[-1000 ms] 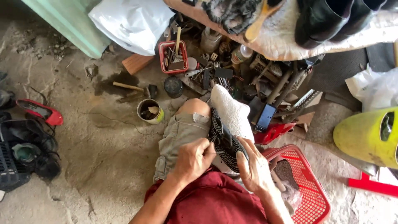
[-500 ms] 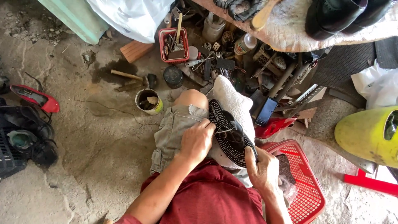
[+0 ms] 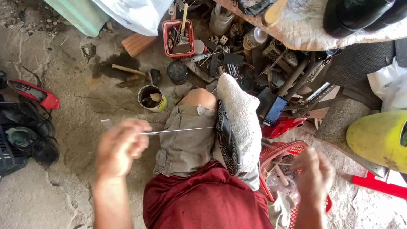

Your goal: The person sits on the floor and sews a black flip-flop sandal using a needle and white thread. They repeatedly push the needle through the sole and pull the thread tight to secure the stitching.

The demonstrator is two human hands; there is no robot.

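White thread (image 3: 178, 130) runs taut from the left hand (image 3: 121, 146), grip pinched on it, to the shoe (image 3: 231, 133) on the knee; right hand (image 3: 313, 174) open beside the shoe; overpulling risks snapping thread.

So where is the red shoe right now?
In the head view the red shoe lies on the ground at the far left edge, just above the black shoes and well left of the small tin can.

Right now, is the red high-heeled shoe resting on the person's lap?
No, the red shoe lies on the concrete floor far to the left, while a dark-soled shoe wrapped in white cloth sits on the lap.
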